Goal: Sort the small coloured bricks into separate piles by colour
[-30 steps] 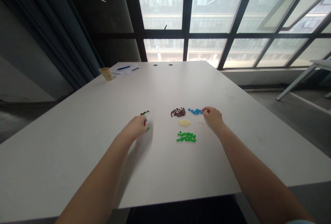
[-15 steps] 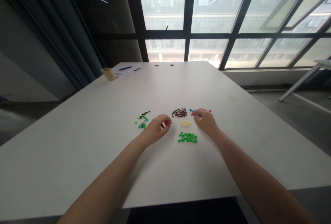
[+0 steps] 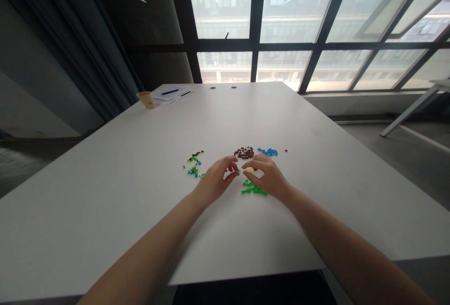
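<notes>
My left hand [image 3: 221,173] is pinched above the table, with a small green building brick [image 3: 239,170] at its fingertips. Facing it, close to that brick, my right hand [image 3: 266,177] has its thumb and forefinger drawn nearly together; anything between them is too small to make out. Partly behind the right hand lies a pile of cream bricks [image 3: 251,170]. Green bricks [image 3: 253,188] lie just in front of it, and dark brown bricks [image 3: 243,153] lie beyond both hands. Farther right is a pile of blue bricks [image 3: 268,152].
Left of my left hand are small mixed-colour bricks [image 3: 193,171], some seemingly joined. A single red brick [image 3: 286,150] sits right of the blue pile. On the white table [image 3: 116,187], a paper cup [image 3: 146,100] and papers with pens [image 3: 172,95] stand at the far left.
My right hand has moved left and nearer from the blue pile to my left hand, uncovering the blue bricks. My left hand has shifted slightly right with the green brick.
</notes>
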Tool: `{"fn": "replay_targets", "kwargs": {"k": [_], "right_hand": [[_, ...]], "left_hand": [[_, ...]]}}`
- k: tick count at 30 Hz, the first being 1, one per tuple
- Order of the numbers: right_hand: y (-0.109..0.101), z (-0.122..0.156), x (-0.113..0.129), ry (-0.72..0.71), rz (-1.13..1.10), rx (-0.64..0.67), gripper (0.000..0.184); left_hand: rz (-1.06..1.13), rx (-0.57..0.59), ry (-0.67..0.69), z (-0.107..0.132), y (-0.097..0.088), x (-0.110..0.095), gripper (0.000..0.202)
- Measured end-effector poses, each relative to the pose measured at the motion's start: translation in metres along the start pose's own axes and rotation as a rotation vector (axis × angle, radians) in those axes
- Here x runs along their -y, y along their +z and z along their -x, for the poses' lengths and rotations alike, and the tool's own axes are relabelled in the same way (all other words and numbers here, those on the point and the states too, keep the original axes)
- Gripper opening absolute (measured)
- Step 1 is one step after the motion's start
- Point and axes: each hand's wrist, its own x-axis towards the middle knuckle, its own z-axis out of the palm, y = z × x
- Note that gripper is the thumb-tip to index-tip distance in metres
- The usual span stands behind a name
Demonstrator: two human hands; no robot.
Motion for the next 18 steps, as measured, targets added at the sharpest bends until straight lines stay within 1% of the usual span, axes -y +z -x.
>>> {"fn": "replay_targets", "kwargs": {"k": [7, 11, 14, 18], "right_hand": [[0.003, 0.0, 0.0, -0.038, 0.002, 0.028, 0.007], [0.004, 0.001, -0.003, -0.031, 0.015, 0.081, 0.008], [0.004, 0.003, -0.005, 0.035, 0.054, 0.188, 0.007], [0.004, 0.006, -0.006, 0.113, 0.119, 0.405, 0.01]], "left_hand": [[0.034, 0.038, -0.016, 0.0, 0.002, -0.002, 0.028], [0.054, 0.104, -0.061, 0.0, 0.004, -0.001, 0.028], [-0.002, 0.176, -0.116, 0.0, 0.004, 0.003, 0.029], [-0.091, 0.235, -0.172, 0.001, 0.002, 0.009, 0.029]]}}
